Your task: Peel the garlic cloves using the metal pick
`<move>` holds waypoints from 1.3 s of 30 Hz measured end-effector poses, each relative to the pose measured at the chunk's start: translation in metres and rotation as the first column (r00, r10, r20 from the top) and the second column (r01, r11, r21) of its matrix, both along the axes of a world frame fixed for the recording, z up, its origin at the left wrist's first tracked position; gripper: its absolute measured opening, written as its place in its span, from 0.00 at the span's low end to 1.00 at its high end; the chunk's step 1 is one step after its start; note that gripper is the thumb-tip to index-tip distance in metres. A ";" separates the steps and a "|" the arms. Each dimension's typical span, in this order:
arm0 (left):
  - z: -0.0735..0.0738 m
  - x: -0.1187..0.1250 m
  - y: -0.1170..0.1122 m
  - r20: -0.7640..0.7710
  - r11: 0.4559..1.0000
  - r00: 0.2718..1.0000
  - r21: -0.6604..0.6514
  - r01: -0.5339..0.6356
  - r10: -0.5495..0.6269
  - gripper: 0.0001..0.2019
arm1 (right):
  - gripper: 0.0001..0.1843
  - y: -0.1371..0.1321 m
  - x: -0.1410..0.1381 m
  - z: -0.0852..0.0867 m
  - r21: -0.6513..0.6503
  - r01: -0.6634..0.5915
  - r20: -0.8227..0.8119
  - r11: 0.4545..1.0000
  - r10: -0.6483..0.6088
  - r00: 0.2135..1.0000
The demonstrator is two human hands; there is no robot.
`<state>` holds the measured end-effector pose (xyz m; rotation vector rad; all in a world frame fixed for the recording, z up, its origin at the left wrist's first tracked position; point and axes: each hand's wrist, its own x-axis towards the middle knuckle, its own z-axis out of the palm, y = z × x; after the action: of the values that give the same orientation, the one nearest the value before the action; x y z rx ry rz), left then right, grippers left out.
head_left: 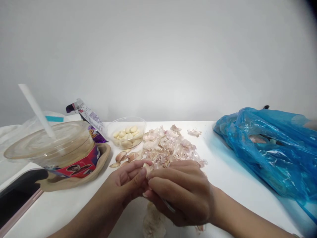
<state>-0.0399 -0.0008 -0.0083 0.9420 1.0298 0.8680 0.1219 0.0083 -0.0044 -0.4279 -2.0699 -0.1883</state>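
Note:
My left hand (132, 181) pinches a garlic clove (148, 169) between thumb and fingers. Against that clove press the fingertips of my right hand (182, 190), which is also closed round a thin metal tool (168, 205); its kind is hidden by the fingers. Below my hands lies a pale garlic bulb (154, 221), partly covered. Just beyond them spreads a heap of papery garlic skins (170, 145). Several unpeeled cloves (121, 157) lie to the left of the heap. Peeled cloves (127, 133) fill part of a clear plastic bowl (111, 127) behind.
At left a lidded drink cup (76, 162) with a straw (37, 109) stands in a cardboard holder (105, 155). A phone (19, 195) and a purple snack wrapper (92, 119) are near it. A blue plastic bag (269, 155) occupies the right side. A wall (158, 59) rises behind.

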 end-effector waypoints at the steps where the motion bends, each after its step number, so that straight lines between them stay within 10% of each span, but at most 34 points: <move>1: 0.002 0.001 0.000 0.009 1.000 1.000 0.008 0.003 -0.003 0.07 | 0.14 0.000 0.000 0.000 0.000 0.001 -0.002 1.000 -0.001 1.000; 39: -0.010 -0.002 0.004 0.057 0.997 0.995 -0.013 0.081 -0.080 0.09 | 0.17 0.000 -0.002 -0.001 0.006 -0.026 0.024 1.000 0.026 0.999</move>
<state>-0.0415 0.0034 -0.0181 0.9347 0.9433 0.8140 0.1197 0.0079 -0.0050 -0.3964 -2.0967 -0.1849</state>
